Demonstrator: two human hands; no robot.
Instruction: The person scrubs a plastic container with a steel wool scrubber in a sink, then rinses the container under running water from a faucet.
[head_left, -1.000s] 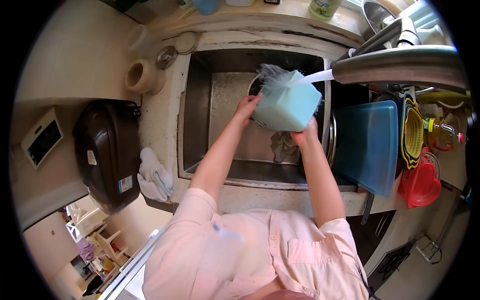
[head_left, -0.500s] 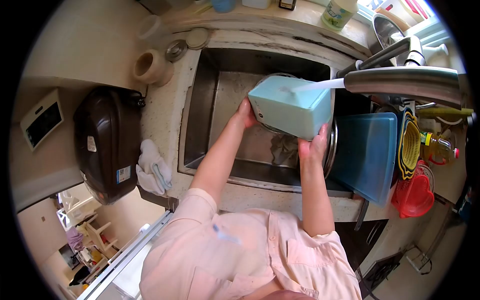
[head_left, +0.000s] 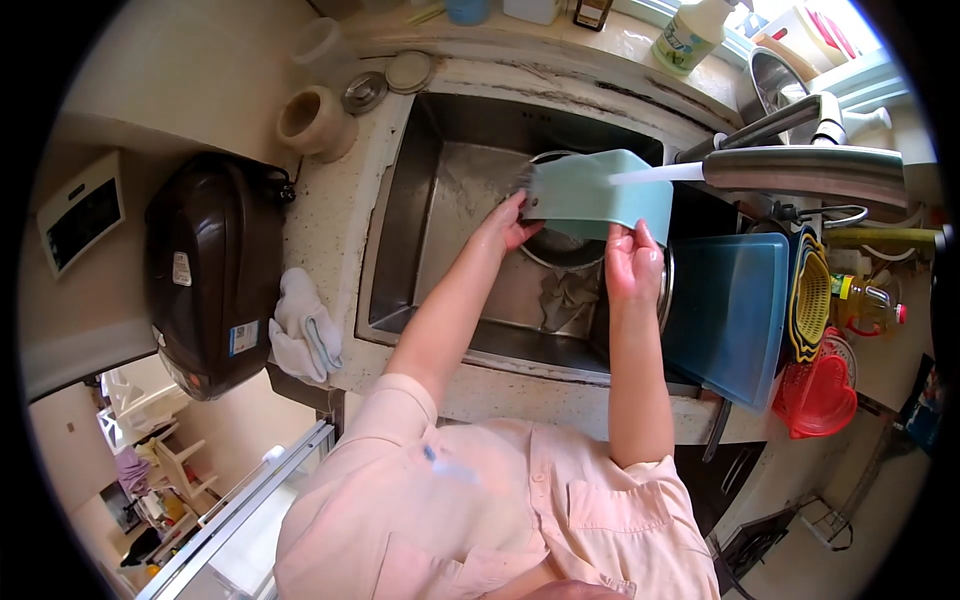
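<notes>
A pale mint plastic box (head_left: 592, 192) is tilted over the sink (head_left: 415, 270), under a stream of water from the faucet (head_left: 800, 168). My left hand (head_left: 511, 224) grips its left end, fingers partly hidden beneath it. My right hand (head_left: 634, 262) holds its near right corner, palm turned up and wet. Water runs off the box's left end. Below it in the sink sits a round metal bowl (head_left: 562, 252), partly covered by the box. A wet grey-brown cloth (head_left: 568, 303) lies on the sink floor nearer to me.
Right of the sink stand a blue plastic tray (head_left: 730, 310), yellow baskets (head_left: 810, 290), a red basket (head_left: 822, 392) and an oil bottle (head_left: 865, 305). On the left are a dark brown appliance (head_left: 215, 275), a white cloth (head_left: 304, 325) and a beige jar (head_left: 312, 122). A spray bottle (head_left: 688, 40) stands behind.
The box has tipped so its left end is lower and water now pours off there. My right hand has shifted up along its near side. The view has turned slightly.
</notes>
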